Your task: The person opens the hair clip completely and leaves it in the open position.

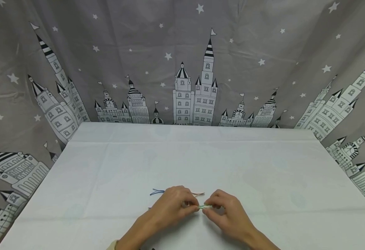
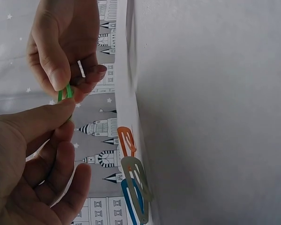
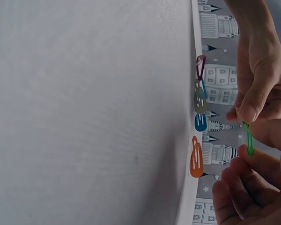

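A green snap hair clip (image 1: pixel 202 207) is pinched between both hands just above the white table. My left hand (image 1: pixel 174 205) grips one end with thumb and index finger. Opposite it, my right hand (image 1: pixel 230 212) pinches the other end. The right wrist view shows the green clip's slotted body between the two sets of fingertips. Behind the hands lie more snap clips: an orange clip (image 3: pixel 196 161), a blue clip (image 3: pixel 200 123), a grey-green clip (image 3: pixel 200 101) and a dark red clip (image 3: pixel 201 65). In the head view the left hand covers most of them.
The white-covered table (image 1: pixel 232 166) spreads out around the hands. At its far edge and sides hangs a grey curtain (image 1: pixel 248 45) printed with castles and stars.
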A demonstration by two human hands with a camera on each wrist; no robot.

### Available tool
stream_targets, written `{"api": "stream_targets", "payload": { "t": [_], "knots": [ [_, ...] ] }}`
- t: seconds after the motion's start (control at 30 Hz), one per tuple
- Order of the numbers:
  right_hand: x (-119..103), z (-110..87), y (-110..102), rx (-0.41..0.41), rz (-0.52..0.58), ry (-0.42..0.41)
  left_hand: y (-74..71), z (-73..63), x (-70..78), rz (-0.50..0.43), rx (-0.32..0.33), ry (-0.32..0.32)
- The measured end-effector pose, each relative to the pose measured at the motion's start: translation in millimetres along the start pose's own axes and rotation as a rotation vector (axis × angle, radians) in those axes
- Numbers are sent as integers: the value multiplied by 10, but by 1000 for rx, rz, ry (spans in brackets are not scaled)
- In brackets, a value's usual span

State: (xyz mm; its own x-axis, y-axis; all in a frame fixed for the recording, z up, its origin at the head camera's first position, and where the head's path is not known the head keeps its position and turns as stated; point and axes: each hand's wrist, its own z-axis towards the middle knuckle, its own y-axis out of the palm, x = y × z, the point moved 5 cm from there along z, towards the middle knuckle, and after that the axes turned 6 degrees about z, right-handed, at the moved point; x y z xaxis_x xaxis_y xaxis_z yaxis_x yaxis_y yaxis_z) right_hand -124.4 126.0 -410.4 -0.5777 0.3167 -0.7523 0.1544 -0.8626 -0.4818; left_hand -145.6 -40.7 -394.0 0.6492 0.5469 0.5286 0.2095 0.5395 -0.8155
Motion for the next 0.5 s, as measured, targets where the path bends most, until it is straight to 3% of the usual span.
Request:
{"api": "stream_targets", "payload": {
  "t": [0.23,0.5],
  "knots": [
    [10,-3,-18,0,3,7,-12,7,-27,40,27,1],
    [-2,-3,-31,-2,-7,6,-2,6,-42,33,4,-7]
  ]
}}
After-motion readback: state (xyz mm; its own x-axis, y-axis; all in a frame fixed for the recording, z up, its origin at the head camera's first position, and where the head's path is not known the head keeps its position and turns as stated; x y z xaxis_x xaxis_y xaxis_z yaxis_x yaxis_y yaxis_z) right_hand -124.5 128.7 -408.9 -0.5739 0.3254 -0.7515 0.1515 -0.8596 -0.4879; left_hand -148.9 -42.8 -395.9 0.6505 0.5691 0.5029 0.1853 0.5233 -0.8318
